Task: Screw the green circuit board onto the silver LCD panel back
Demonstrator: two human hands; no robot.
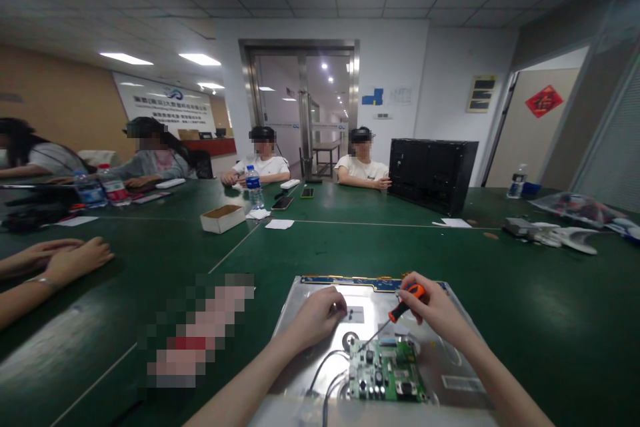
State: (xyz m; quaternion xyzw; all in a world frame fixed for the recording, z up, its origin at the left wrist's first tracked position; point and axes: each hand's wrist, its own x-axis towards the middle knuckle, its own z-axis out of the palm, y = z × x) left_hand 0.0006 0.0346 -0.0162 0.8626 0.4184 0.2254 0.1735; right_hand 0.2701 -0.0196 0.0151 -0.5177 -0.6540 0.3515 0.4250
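A silver metal panel (290,363) lies on the table in front of me, with a green circuit board (370,373) on its near part. My right hand (433,310) grips an orange and black screwdriver (407,302). The screwdriver slants down to the left, and its tip is at the upper left corner of the board. My left hand (320,313) hovers over or rests on the panel, left of the board, fingers curled together; whatever they may hold is hidden. Grey cables (325,373) run from the board's left side. A narrow blue circuit strip (345,282) lines the panel's far edge.
The green table (350,247) bears a small open box (223,219), a water bottle (254,187) and a large black casing (433,173). Loose parts (550,233) lie at right. A neighbour's hands (75,260) rest at left. Two people sit across the table.
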